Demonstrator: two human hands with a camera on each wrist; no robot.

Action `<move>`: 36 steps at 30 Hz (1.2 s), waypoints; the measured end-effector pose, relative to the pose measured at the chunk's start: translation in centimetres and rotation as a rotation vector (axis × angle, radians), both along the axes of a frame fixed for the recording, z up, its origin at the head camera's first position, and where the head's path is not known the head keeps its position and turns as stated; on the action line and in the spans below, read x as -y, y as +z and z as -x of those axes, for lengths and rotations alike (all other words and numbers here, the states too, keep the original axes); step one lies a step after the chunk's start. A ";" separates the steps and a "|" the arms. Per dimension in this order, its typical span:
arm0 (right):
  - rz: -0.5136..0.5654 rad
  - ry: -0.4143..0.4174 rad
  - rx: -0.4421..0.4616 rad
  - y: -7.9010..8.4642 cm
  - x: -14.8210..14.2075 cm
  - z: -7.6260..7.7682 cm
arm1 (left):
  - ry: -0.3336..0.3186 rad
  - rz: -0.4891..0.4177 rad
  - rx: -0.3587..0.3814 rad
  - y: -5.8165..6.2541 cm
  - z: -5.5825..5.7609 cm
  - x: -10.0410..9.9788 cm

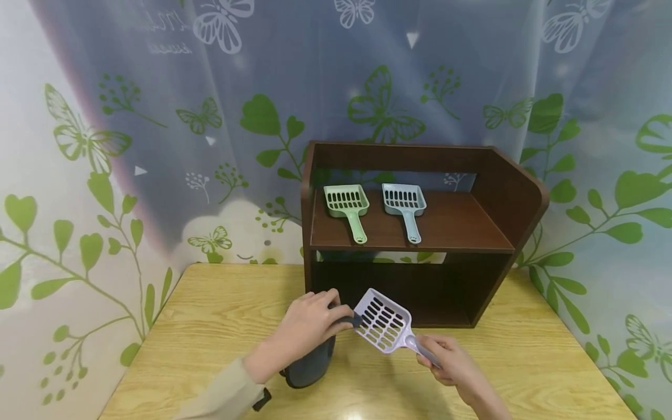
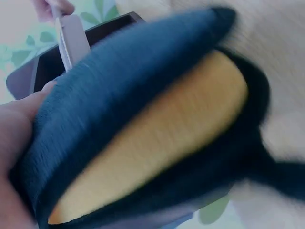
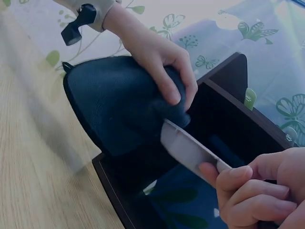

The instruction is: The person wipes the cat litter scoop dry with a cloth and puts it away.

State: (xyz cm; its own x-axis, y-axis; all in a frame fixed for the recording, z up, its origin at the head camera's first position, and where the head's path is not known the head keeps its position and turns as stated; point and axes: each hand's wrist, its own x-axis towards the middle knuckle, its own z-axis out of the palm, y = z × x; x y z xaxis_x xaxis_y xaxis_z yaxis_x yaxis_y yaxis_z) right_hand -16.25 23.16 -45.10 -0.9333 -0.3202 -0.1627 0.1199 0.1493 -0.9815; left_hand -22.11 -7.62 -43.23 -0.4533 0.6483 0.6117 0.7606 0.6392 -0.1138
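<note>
My right hand (image 1: 446,363) grips the handle of a lilac litter scoop (image 1: 384,321), whose slotted head points up and left. With thumb and fingers, my left hand (image 1: 312,321) pinches a dark blue cloth mitt (image 1: 311,366) right at the scoop's left edge. In the right wrist view, the mitt (image 3: 114,105) hangs down from those fingers and overlaps the scoop's end (image 3: 186,145). A black border and a small corner loop show on it. The left wrist view shows a long gap in the dark mitt (image 2: 119,95), yellow inside.
A dark brown two-tier shelf (image 1: 412,248) stands behind the hands on the wood-grain table (image 1: 236,303). On its upper board lie a green litter scoop (image 1: 354,220) and a light blue litter scoop (image 1: 411,220). A patterned curtain (image 1: 294,70) hangs behind.
</note>
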 end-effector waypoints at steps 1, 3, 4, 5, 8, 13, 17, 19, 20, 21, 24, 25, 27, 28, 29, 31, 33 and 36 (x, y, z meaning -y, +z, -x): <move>0.002 -0.008 0.002 0.0 -0.1 0.0 | 0.019 -0.037 0.046 0.1 -0.1 0.1; 0.007 -0.027 0.007 0.1 -0.3 -0.1 | 0.072 -0.110 0.135 0.2 -0.2 0.2; 0.010 -0.037 0.011 0.1 -0.4 -0.2 | 0.098 -0.140 0.183 0.2 -0.2 0.3; 0.014 -0.046 0.013 0.2 -0.4 -0.2 | 0.123 -0.166 0.233 0.2 -0.2 0.3; 0.025 -0.041 0.004 0.5 -0.1 -0.4 | 0.176 -0.222 0.391 0.1 -0.3 0.3; 0.026 -0.052 -0.019 0.7 0.9 -0.4 | 0.163 -0.355 0.654 0.0 -0.3 0.0; 0.021 -0.047 -0.031 0.5 1.4 -0.2 | 0.140 -0.488 0.788 0.0 -0.3 -0.2; 0.022 -0.013 -0.037 0.3 1.6 -0.1 | 0.136 -0.534 0.817 0.0 -0.2 -0.3; 0.022 0.008 -0.037 0.2 1.7 -0.1 | 0.137 -0.553 0.828 -0.1 -0.1 -0.3; 0.019 0.022 -0.031 0.1 1.8 -0.1 | 0.134 -0.569 0.839 -0.2 0.0 -0.3; 0.012 0.078 -0.021 -0.2 2.1 0.0 | 0.121 -0.606 0.862 -0.5 0.6 -0.3; 0.007 0.094 -0.019 -0.2 2.1 0.0 | 0.115 -0.608 0.870 -0.6 0.8 -0.2; -0.004 0.126 -0.011 -0.3 2.1 0.1 | 0.093 -0.602 0.883 -0.8 1.3 0.0; -0.010 0.145 -0.012 -0.4 2.1 0.1 | 0.080 -0.586 0.885 -0.9 1.5 0.1; -0.016 0.165 -0.013 -0.4 2.0 0.2 | 0.063 -0.564 0.886 -1.0 1.8 0.2; -0.033 0.203 -0.008 -0.5 1.8 0.3 | 0.023 -0.501 0.896 -1.2 2.1 0.6; -0.049 0.242 0.000 -0.5 1.5 0.4 | -0.024 -0.427 0.906 -1.2 2.4 0.9; -0.063 0.296 0.008 -0.5 1.3 0.5 | -0.090 -0.320 0.924 -1.1 2.8 1.0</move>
State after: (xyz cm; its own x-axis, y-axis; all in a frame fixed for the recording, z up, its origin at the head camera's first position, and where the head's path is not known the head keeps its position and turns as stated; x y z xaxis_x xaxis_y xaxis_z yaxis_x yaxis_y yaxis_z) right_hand -16.75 21.90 -45.57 -0.7996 -0.5672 -0.1975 0.0697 0.2390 -0.9685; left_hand -24.91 -8.64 -44.34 -0.7989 0.5695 0.1935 0.5104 0.4717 0.7190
